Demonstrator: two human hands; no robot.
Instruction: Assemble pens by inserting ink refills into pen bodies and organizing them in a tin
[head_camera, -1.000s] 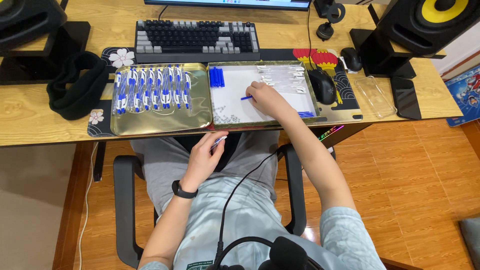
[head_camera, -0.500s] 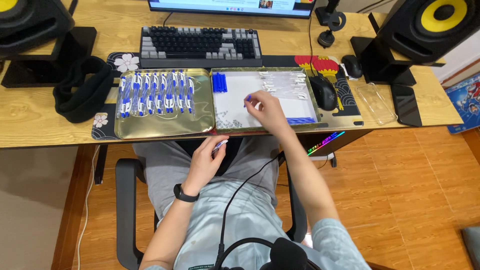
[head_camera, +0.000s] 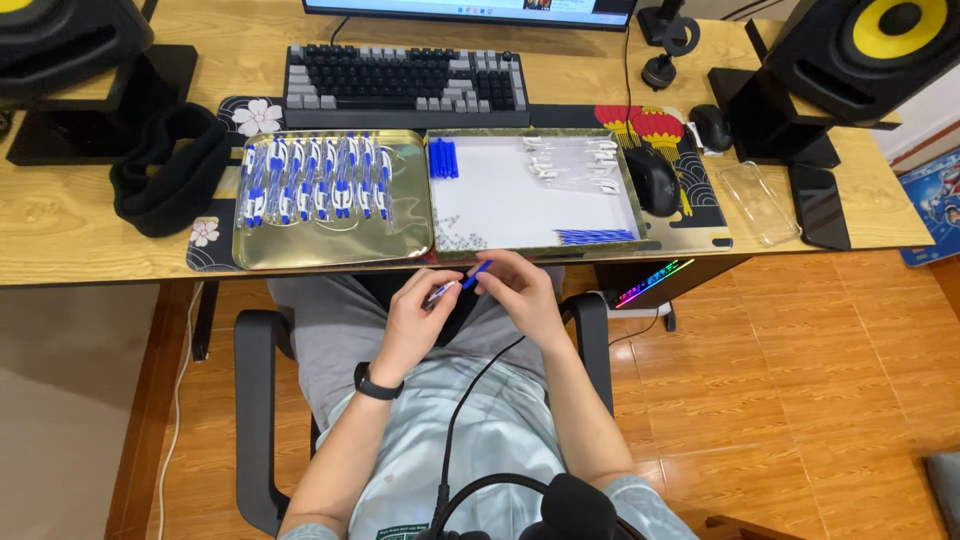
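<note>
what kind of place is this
Most likely a home computer desk doubling as a small pen-assembly station. A keyboard, a mouse and big speakers sit on the wooden desk, with trays of pens and parts, while both hands, left hand and right hand, hold a blue pen piece.

Left hand (head_camera: 418, 312): raised over the lap, fingers curled in a pinch, wrist bent inward, dark band at the wrist. Right hand (head_camera: 520, 290): beside it, palm down, fingertips meeting those of the left. Both forearms: bare, angled forward and inward from the torso, elbows bent.
</note>
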